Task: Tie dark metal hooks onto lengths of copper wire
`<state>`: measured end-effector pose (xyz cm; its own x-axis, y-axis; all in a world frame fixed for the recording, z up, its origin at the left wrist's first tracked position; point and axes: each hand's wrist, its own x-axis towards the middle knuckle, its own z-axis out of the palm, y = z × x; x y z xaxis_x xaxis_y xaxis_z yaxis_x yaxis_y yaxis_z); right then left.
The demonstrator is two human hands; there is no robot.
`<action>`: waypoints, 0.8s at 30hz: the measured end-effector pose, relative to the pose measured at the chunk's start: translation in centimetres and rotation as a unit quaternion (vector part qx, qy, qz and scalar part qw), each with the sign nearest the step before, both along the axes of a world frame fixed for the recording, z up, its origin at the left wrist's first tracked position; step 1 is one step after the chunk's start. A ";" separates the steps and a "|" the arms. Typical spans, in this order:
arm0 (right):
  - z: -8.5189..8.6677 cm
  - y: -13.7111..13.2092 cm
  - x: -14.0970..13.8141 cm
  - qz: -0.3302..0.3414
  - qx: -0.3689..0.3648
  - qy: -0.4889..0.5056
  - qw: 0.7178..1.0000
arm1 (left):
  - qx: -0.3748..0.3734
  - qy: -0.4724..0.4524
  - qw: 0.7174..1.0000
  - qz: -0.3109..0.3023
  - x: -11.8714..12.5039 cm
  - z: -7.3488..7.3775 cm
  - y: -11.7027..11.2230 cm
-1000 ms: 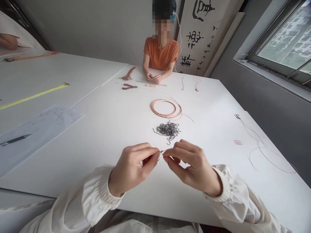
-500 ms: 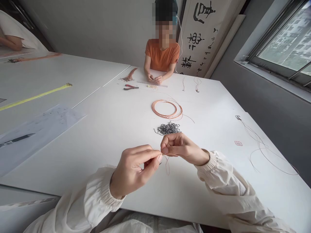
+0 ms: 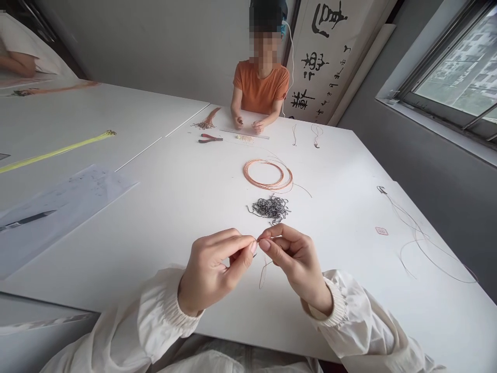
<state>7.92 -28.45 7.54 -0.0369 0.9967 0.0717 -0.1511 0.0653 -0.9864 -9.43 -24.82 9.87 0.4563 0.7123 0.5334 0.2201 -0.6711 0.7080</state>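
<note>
Thumb and fingers of my left hand [image 3: 217, 264] are closed in a pinch; a small dark tip, apparently of a fish hook [image 3: 254, 255], pokes out beside the thumb. Right against it, the fingertips of my right hand [image 3: 297, 259] pinch a thin orange fishing line. A loop of this fishing line [image 3: 262, 277] hangs below the fingers. Most of the hook and the spot where line and hook meet are hidden by my fingertips. Just beyond my hands lies a heap of dark fish hooks [image 3: 272, 207], and behind that a coil of orange line [image 3: 246, 175].
Across the white table [image 3: 174, 217] sits a person in an orange shirt [image 3: 262, 88], near red-handled pliers [image 3: 210, 138] and a bundle of orange lines [image 3: 207, 120]. Hooks on lines [image 3: 382, 190] lie at right. Paper with a pen [image 3: 29, 221] and a yellow bundle [image 3: 58, 151] lie left.
My right hand has dropped slightly and turned, its fingertips now meeting the left ones. The hanging loop has shifted a little down and left. Across the table, the person's hands have moved apart.
</note>
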 end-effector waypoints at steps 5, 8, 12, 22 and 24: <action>0.2 0.3 0.4 0.015 0.004 -0.028 0.999 | -0.013 0.008 1.000 -0.003 -0.2 -0.3 -0.1; 0.5 0.4 0.6 0.026 0.007 -0.022 0.999 | -0.106 -0.016 0.994 -0.027 -0.3 0.0 -0.1; 0.6 0.4 0.9 0.036 0.018 -0.011 0.999 | -0.316 -0.057 0.942 -0.095 -0.4 0.6 0.5; 0.5 0.3 1.6 0.053 0.024 -0.034 0.998 | -0.377 -0.029 0.918 -0.122 -0.3 1.5 0.8; 0.5 0.4 1.7 0.053 0.020 -0.030 0.998 | -0.337 -0.023 0.935 -0.107 -0.1 1.6 0.5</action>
<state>9.60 -28.08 8.08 -0.1474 0.9833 0.1067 -0.0998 0.0925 -0.9907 -9.55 -24.37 11.46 0.6141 0.7890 0.0190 0.0917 -0.0953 0.9912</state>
